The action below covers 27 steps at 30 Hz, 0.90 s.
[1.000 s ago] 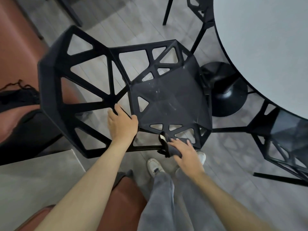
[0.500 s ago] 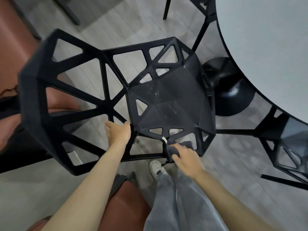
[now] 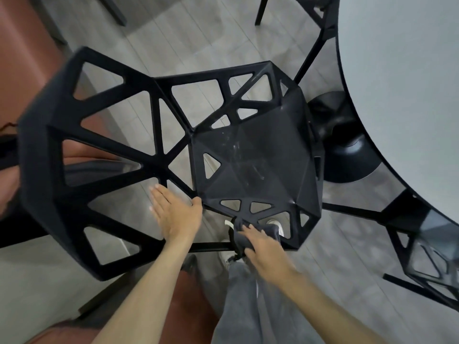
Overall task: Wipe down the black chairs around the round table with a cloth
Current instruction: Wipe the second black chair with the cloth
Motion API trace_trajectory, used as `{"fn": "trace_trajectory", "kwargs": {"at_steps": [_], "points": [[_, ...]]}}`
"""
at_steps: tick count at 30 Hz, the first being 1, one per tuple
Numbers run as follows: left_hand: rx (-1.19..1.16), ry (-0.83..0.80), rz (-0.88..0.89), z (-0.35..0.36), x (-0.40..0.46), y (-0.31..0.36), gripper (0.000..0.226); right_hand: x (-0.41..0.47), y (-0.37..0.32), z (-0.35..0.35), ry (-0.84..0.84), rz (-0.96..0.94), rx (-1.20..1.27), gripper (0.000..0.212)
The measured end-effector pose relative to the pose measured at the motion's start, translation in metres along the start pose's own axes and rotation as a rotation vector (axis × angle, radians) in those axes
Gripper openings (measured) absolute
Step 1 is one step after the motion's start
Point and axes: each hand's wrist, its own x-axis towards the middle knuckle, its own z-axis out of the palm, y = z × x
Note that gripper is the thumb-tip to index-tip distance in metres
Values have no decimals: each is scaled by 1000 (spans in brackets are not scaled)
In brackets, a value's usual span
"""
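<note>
A black chair (image 3: 258, 160) with triangular cut-outs fills the middle of the view, its backrest toward the left and its seat marked with pale smears. My right hand (image 3: 267, 249) presses a dark grey cloth (image 3: 242, 234) onto the chair's near side frame, below the seat edge. My left hand (image 3: 175, 214) hovers with fingers spread beside the seat's near left corner, thumb just touching the frame. The round pale grey table (image 3: 409, 83) lies at the right.
A second black chair (image 3: 427, 247) stands at the lower right, a third (image 3: 320, 11) at the top. The table's black pedestal base (image 3: 347, 150) sits just right of the seat. Brown upholstered seating (image 3: 24, 45) runs along the left. My legs and shoes stand under the chair's edge.
My left hand has let go of the chair frame and spread its fingers. The cloth has shifted slightly right along the frame. The camera has moved closer.
</note>
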Motion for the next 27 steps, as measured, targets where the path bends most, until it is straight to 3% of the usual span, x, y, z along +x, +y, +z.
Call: {"fn": "trace_trajectory", "kwargs": {"at_steps": [5, 9, 14, 19, 21, 24, 27], "points": [[-103, -28, -23, -5, 2, 0, 82, 62, -7, -6, -42, 99, -15, 39], [-167, -74, -33, -13, 3, 1, 71, 19, -20, -5, 33, 50, -29, 20], [-256, -192, -44, -29, 5, 2, 68, -12, -22, -4, 4, -23, 7, 44], [-314, -272, -58, -40, 10, -1, 65, 60, -25, -6, 87, 76, 150, 12], [-315, -278, -49, -38, 12, -3, 64, 97, -36, 1, 137, 60, 191, 20], [-298, -271, -37, -37, 18, -7, 63, 137, -63, 28, 46, -6, 182, 44], [-298, -286, -28, -39, 23, -9, 64, 144, -77, 50, 48, 12, 166, 45]]}}
